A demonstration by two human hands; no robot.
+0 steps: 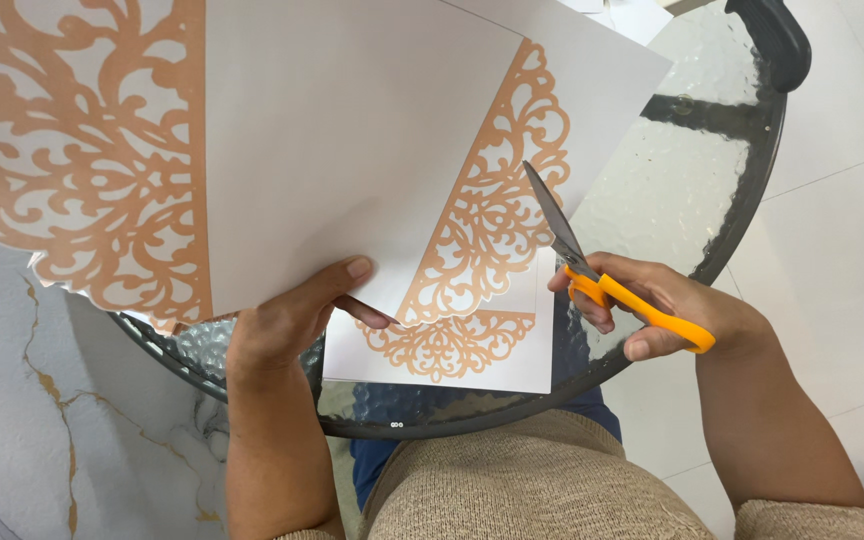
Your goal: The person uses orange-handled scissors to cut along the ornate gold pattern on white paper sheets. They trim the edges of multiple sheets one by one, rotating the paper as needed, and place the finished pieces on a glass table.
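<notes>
Your left hand (292,320) pinches the light, floppy patterned paper sheet (352,150) at its lower edge, so support it near the cut while your right hand (652,305) grips the orange-handled scissors (602,280).

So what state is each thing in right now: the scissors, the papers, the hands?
Scissors: blades nearly closed, at the patterned edge.
Held sheet: lifted off the table, partly trimmed along the orange lace pattern.
Second sheet: lying flat on the glass table.
Left hand: pinching the held sheet.
Right hand: gripping the orange handles.
</notes>
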